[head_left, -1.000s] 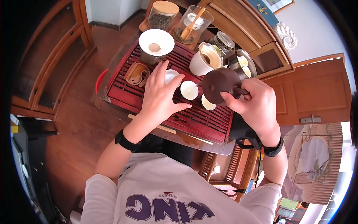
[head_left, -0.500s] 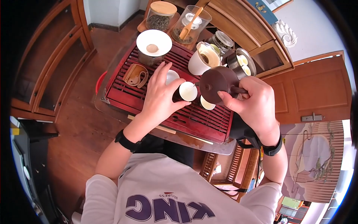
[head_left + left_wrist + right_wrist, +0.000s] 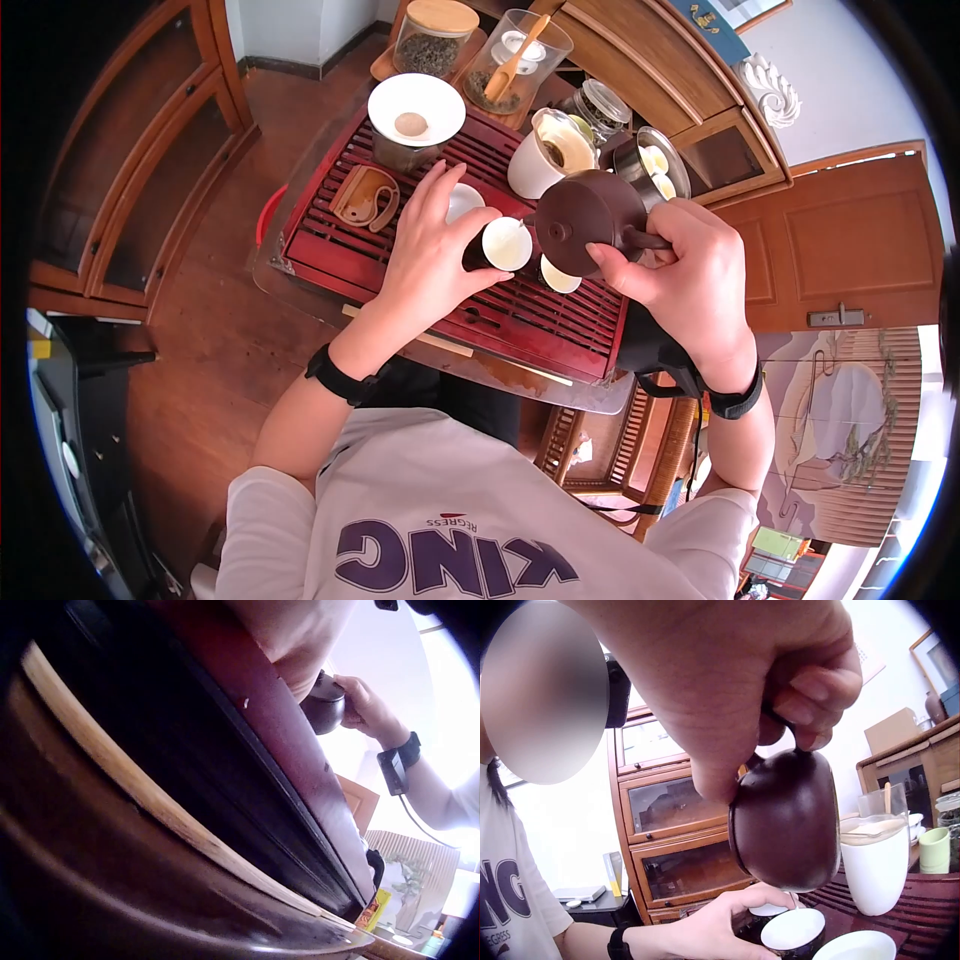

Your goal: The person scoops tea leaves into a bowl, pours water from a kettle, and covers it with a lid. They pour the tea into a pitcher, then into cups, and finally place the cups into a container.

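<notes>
The right hand (image 3: 690, 270) grips the handle of a dark brown teapot (image 3: 590, 220), thumb against its lid. The teapot (image 3: 787, 817) is tipped over a white-lined cup (image 3: 507, 246), and a thin stream falls into this cup (image 3: 793, 931) in the right wrist view. The left hand (image 3: 425, 250) holds that middle cup between thumb and forefinger, its other fingers extended. One cup (image 3: 464, 202) stands behind the left fingers; another (image 3: 561, 276), with pale liquid, sits below the teapot. The left wrist view hides the left fingertips and cups.
On the red slatted tray (image 3: 540, 335) are a white strainer bowl (image 3: 416, 105) on a vessel, a brown strap-like item (image 3: 366, 198) and a white pitcher (image 3: 545, 165). Glass jars (image 3: 430, 50) and a metal bowl (image 3: 650, 165) stand behind.
The left thumb and forefinger have closed in on the middle cup. The teapot has shifted slightly left and remains tipped in the right hand.
</notes>
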### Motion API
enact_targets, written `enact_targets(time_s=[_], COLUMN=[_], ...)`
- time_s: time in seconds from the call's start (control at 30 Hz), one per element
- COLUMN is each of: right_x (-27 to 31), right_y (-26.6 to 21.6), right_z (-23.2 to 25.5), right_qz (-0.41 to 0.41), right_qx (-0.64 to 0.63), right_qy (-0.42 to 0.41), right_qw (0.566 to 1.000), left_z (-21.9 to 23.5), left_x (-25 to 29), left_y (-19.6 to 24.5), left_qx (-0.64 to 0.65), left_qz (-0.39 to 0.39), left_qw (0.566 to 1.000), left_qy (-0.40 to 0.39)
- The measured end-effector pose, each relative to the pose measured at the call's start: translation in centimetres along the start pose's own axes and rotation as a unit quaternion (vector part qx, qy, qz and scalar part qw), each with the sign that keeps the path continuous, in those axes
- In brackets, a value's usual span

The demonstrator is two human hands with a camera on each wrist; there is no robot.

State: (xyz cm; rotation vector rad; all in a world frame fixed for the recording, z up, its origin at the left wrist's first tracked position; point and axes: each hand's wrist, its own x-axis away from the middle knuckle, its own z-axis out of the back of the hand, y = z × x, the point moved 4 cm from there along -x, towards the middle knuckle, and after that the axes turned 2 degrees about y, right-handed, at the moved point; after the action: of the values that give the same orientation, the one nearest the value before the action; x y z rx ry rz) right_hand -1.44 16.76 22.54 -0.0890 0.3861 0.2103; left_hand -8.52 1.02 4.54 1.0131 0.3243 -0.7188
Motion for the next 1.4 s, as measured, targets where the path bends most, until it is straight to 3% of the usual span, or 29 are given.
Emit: enact_targets(time_s=[1.0,1.2,1.27,1.3,1.4], right_x=[0.1,0.5,1.0,1.1,1.8], right_y=[-0.2,1.1,2.5,3.2,5.2], right_z=[0.0,-0.5,-1.1,-1.2,-2.5], right_qz=[0.018,-0.057,-0.177,-0.176,-0.284], right_qx=[0.029,-0.015,-0.113,-0.112,-0.245], right_qy=[-0.004,-0.008,-0.037,-0.037,-0.072], right_qw=[0.999,0.998,0.977,0.977,0.924], left_z=[-0.1,-0.1,0.0,0.1,0.5], left_x=[0.0,0.1,0.1,0.0,0.0], left_y=[-0.1,-0.2,-0.1,-0.1,0.0], left_qx=[0.018,0.021,0.018,0.035,0.071], left_qz=[0.005,0.003,-0.001,0.003,0.012], left_qw=[1.0,1.0,1.0,0.999,0.997], left_qy=[-0.005,-0.008,-0.007,-0.003,0.01])
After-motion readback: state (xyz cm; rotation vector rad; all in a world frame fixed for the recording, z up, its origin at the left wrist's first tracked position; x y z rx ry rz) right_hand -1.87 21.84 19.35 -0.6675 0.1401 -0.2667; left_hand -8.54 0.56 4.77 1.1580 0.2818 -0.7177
